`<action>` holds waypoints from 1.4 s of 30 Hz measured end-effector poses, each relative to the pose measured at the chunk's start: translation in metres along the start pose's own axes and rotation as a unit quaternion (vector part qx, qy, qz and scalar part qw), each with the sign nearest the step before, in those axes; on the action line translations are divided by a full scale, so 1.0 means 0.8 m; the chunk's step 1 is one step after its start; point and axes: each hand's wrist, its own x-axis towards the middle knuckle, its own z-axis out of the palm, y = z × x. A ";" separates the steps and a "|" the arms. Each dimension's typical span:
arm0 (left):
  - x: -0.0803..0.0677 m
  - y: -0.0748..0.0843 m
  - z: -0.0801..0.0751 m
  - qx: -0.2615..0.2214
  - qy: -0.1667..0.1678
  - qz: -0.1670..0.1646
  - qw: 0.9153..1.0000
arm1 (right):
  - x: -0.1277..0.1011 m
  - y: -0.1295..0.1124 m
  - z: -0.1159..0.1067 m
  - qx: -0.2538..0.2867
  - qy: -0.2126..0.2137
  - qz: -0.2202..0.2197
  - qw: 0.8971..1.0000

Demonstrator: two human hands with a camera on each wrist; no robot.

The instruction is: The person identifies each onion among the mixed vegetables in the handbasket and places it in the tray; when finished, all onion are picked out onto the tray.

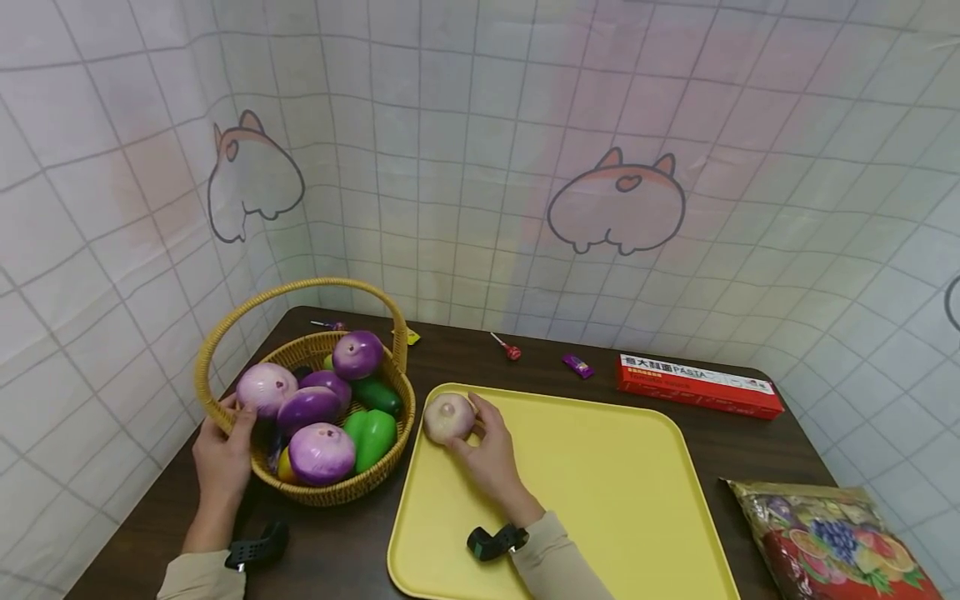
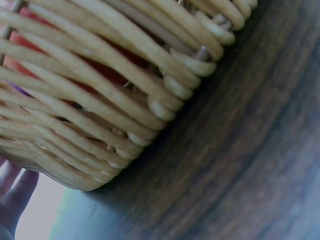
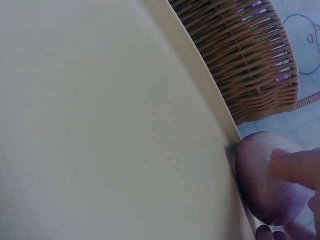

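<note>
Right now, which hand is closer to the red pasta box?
Right. The right hand holds an onion on the tray, nearer the pasta box. The left hand grips the basket, farther away.

basket (image 1: 225, 350): woven from bendy tan cane, bumpy and a bit shiny
surface (image 1: 465, 367): dark brown wood with lines in it, smooth
tray (image 1: 600, 467): yellow plastic, smooth, not shiny
onion (image 1: 448, 417): pale purple, smooth plastic look, soft shine
box (image 1: 697, 386): red cardboard, at the right of the frame
bag (image 1: 832, 533): crinkly shiny foil, lower right
wall (image 1: 480, 125): white checked cloth, creased
</note>
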 end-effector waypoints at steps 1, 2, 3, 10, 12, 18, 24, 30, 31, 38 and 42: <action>0.000 -0.001 -0.001 0.000 -0.001 -0.003 1.000 | 0.001 0.004 0.001 -0.005 0.005 0.001 1.000; 0.000 -0.001 -0.001 0.000 -0.001 -0.004 1.000 | 0.001 0.008 0.002 -0.010 0.009 0.004 1.000; 0.001 -0.002 -0.002 -0.003 -0.001 -0.005 1.000 | 0.002 0.013 0.002 -0.015 0.012 0.007 1.000; 0.001 0.000 -0.003 -0.002 -0.001 -0.010 1.000 | 0.006 0.029 -0.002 -0.050 0.063 -0.032 0.996; 0.000 0.000 -0.002 -0.004 -0.007 -0.012 1.000 | 0.007 0.025 -0.003 -0.057 0.086 -0.058 0.993; -0.001 0.000 0.000 -0.007 -0.003 -0.019 1.000 | 0.002 -0.027 0.004 -0.006 0.092 -0.120 0.988; -0.003 0.000 -0.003 0.001 -0.007 -0.017 1.000 | -0.005 -0.076 0.030 0.110 -0.026 -0.126 0.986; -0.001 -0.001 0.000 -0.002 -0.002 -0.004 1.000 | -0.003 -0.084 0.069 0.239 -0.182 -0.012 0.954; 0.000 -0.001 0.001 -0.003 -0.002 -0.002 1.000 | -0.003 -0.087 0.075 0.251 -0.194 0.004 0.948; 0.001 -0.003 0.001 -0.002 -0.001 0.002 1.000 | 0.002 -0.100 0.104 0.138 -0.232 0.008 0.963; 0.001 -0.003 0.000 -0.006 -0.004 0.000 1.000 | 0.006 -0.102 0.112 0.069 -0.250 0.003 0.966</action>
